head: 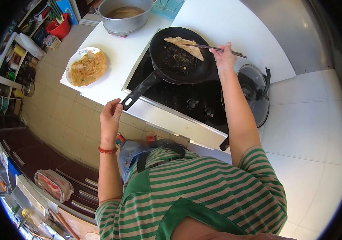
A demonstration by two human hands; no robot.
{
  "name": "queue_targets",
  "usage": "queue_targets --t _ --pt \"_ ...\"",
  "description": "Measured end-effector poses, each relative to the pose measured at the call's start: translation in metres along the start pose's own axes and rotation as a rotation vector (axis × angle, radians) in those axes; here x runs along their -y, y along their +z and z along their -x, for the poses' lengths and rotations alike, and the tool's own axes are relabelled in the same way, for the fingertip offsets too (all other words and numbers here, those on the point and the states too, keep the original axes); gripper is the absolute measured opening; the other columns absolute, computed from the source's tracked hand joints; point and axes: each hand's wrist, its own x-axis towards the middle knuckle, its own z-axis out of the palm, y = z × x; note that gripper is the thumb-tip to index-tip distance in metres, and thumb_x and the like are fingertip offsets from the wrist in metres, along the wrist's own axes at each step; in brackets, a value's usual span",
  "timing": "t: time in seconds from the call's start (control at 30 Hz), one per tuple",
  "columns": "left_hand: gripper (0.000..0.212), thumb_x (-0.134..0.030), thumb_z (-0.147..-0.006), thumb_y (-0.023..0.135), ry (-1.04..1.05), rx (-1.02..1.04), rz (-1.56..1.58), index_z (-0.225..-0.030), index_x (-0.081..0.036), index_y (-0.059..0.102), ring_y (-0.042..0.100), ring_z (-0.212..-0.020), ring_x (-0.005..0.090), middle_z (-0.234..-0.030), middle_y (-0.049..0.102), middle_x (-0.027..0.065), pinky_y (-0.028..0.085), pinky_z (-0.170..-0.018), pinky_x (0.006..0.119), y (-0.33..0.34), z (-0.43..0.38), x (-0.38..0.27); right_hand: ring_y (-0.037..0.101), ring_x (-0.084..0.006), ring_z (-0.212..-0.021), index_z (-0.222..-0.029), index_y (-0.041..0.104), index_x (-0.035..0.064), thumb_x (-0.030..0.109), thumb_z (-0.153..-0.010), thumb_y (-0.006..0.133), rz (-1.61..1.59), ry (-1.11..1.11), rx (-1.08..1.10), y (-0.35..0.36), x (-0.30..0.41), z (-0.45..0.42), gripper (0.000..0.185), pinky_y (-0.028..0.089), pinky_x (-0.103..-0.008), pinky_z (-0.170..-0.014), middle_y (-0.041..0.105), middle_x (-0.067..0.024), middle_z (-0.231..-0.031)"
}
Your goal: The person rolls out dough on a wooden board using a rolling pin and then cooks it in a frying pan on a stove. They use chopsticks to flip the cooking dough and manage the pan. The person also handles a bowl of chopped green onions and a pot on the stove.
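Observation:
My left hand [112,109] pinches the end of the long black handle [144,88] of a frying pan [174,70]. The pan sits on a black glass-topped stove [174,96]. Above the pan's right rim, my right hand [225,57] holds a pair of dark chopsticks [210,47]. Their tips reach a folded flatbread [193,51] at the far side of the pan; I cannot tell if they grip it. Small browned crumbs dot the pan's black surface. To the left, a floral-rimmed plate [82,51] bears browned flatbread [88,69] with green flecks.
A large metal pot [126,25] with brownish liquid stands on the white counter [117,57] at the back. Under my right forearm, a second pan with a glass lid [249,90] occupies the stove's right side. Shelves [20,57] and dark cabinets [35,150] line the left.

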Motion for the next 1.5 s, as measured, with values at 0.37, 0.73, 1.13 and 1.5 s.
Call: queue_targets --t 0.37,0.73,1.13,1.5 --pt "0.029 -0.013 -0.091 0.059 -0.035 0.016 0.04 -0.114 0.004 0.058 0.055 -0.084 0.0097 -0.092 0.062 0.0035 0.044 -0.077 0.022 -0.011 0.0 0.004 0.063 -0.0345 -0.068 -0.078 0.049 -0.0067 0.034 -0.097 0.047 -0.024 0.167 0.124 -0.002 0.024 -0.012 0.045 0.061 -0.0347 -0.063 0.053 -0.0181 -0.074" --pt "0.026 -0.012 -0.091 0.06 -0.034 -0.009 0.001 -0.111 0.005 0.06 0.057 -0.082 0.0107 -0.09 0.063 0.0056 0.046 -0.075 0.023 -0.014 -0.003 0.009 0.062 -0.026 -0.069 -0.081 0.052 -0.0064 0.027 -0.097 0.049 0.243 -0.109 0.141 -0.013 0.022 -0.008 0.037 0.06 -0.036 -0.067 0.053 -0.0122 -0.078" --pt "0.027 -0.015 -0.093 0.057 -0.045 0.019 -0.029 -0.112 0.005 0.059 0.056 -0.085 0.0114 -0.093 0.063 0.006 0.045 -0.078 0.024 -0.008 -0.003 -0.013 0.063 -0.0138 -0.068 -0.086 0.06 -0.0038 0.013 -0.092 0.057 0.616 -0.191 0.628 -0.044 0.017 0.1 0.018 0.054 -0.0246 -0.063 0.059 -0.0081 -0.085" --pt "0.027 -0.014 -0.093 0.058 -0.005 0.056 -0.092 -0.111 0.006 0.059 0.056 -0.085 0.0107 -0.093 0.063 0.0062 0.046 -0.077 0.023 -0.004 -0.011 -0.011 0.059 -0.0119 -0.07 -0.087 0.061 -0.0031 0.006 -0.089 0.06 0.642 -0.468 0.6 -0.058 -0.007 0.052 0.01 0.047 -0.024 -0.065 0.058 -0.0061 -0.078"
